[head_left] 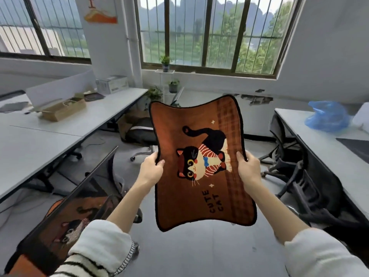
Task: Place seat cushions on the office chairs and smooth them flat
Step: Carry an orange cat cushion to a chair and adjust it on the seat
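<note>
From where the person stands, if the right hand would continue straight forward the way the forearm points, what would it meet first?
Probably the black office chair tucked at the right desk. The right hand, gripping the cat cushion by its edge, points forward and slightly left; depth is unclear, so it might pass beside the chair toward the wall.

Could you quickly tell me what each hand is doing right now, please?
Left hand: grips the left edge of the brown cat cushion, held up in the air.
Right hand: grips the cushion's right edge.
</note>
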The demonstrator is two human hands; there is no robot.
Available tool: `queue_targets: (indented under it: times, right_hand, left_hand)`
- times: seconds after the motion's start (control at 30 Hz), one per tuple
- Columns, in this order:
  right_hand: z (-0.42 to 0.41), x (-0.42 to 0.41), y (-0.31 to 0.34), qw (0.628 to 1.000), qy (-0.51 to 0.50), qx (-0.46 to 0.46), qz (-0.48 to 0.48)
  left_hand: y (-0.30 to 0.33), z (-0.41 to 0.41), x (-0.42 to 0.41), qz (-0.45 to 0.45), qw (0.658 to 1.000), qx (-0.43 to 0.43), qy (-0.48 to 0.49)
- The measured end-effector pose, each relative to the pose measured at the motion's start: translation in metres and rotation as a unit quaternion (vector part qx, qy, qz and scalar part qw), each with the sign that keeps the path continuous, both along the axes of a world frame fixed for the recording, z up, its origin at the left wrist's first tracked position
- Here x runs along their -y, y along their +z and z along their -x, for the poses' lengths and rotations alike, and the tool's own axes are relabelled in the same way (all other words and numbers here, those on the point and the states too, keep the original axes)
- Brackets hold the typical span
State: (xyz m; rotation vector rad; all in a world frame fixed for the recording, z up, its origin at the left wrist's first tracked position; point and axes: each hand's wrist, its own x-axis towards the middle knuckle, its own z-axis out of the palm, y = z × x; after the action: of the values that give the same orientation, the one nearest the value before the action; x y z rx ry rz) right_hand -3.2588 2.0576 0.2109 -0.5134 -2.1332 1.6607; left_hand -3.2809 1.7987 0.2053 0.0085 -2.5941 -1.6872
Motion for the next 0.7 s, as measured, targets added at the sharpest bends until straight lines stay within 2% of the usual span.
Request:
queue_targets:
  times: [0.07,0.3,0.53,0.7]
  right_hand:
    - [0.084,-0.026,0.0,1.0,0.01,0.002,-0.005]
    - [0.289,-0.048,0.007,0.998,0.053,0.031,-0.003]
    - [0.492,-0.013,-0.007,0.994,0.106,0.011,0.023]
    - [0.652,0.034,0.004,0.984,0.155,0.038,0.082]
  left_hand:
    - [-0.001,0.076,-0.026,-0.004,1.0,0.015,0.004]
    - [0.016,0.246,-0.044,0.012,0.998,0.012,0.053]
    - [0.008,0.426,-0.012,0.022,0.991,-0.01,0.134]
    - [0.016,0.576,0.035,0.045,0.977,-0.034,0.204]
